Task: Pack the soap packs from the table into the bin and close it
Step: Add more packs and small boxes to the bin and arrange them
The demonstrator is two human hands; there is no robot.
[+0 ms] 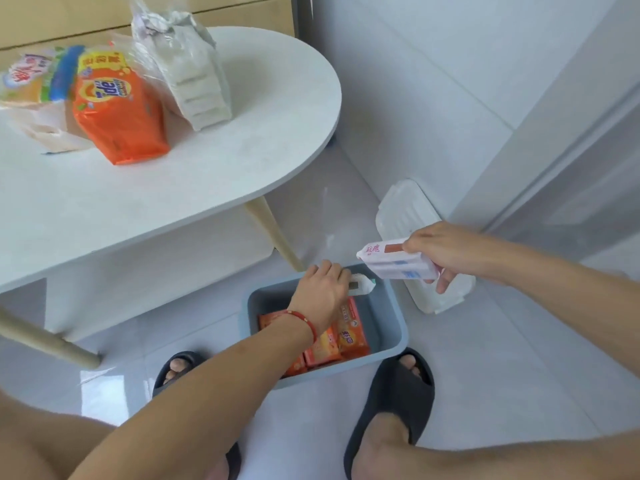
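Note:
A blue-grey bin (394, 327) stands open on the floor between my feet, with several orange soap packs (349, 337) lying inside. My left hand (322, 294) reaches into the bin and grips a white soap pack (362, 285) near the far wall. Just above the bin's far right corner, my right hand (450, 252) holds a white and pink soap pack (391, 263). On the white oval table (242, 161) at upper left lie an orange soap pack (117, 112), a grey-white pack (194, 81) and a yellow, green and blue pack (38, 77).
The bin's white lid (408, 216) lies on the floor beyond the bin, by the wall. Wooden table legs (273, 233) come down close to the bin's far left corner. My dark slippers (398, 393) flank the bin's near side.

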